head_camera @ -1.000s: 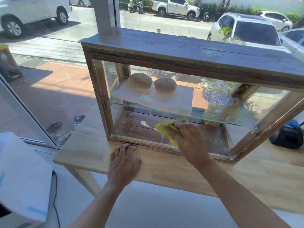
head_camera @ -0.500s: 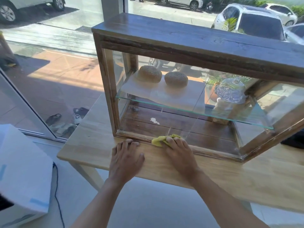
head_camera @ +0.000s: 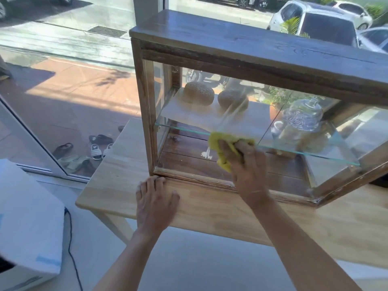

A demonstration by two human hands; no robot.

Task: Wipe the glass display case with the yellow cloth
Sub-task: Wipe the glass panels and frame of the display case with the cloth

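A wooden-framed glass display case (head_camera: 147, 106) stands on a light wooden table (head_camera: 210, 208). My right hand (head_camera: 248, 166) grips a crumpled yellow cloth (head_camera: 218, 143) and presses it against the front glass pane, about level with the inner glass shelf (head_camera: 315, 153). A wet streak runs up the pane above the cloth. My left hand (head_camera: 155, 202) rests flat on the table, fingers straight, fingertips touching the case's bottom left corner.
Inside the case, two round buns (head_camera: 199, 92) lie on white paper beside a glass-domed dish (head_camera: 304, 116). A white box (head_camera: 29, 223) with a cable sits at lower left. Sandals (head_camera: 96, 148) lie outside the window; cars are parked beyond.
My right hand swept the cloth down to the case's bottom rail, then back up the pane to shelf height. My left hand stayed flat on the table. The view shifted closer.
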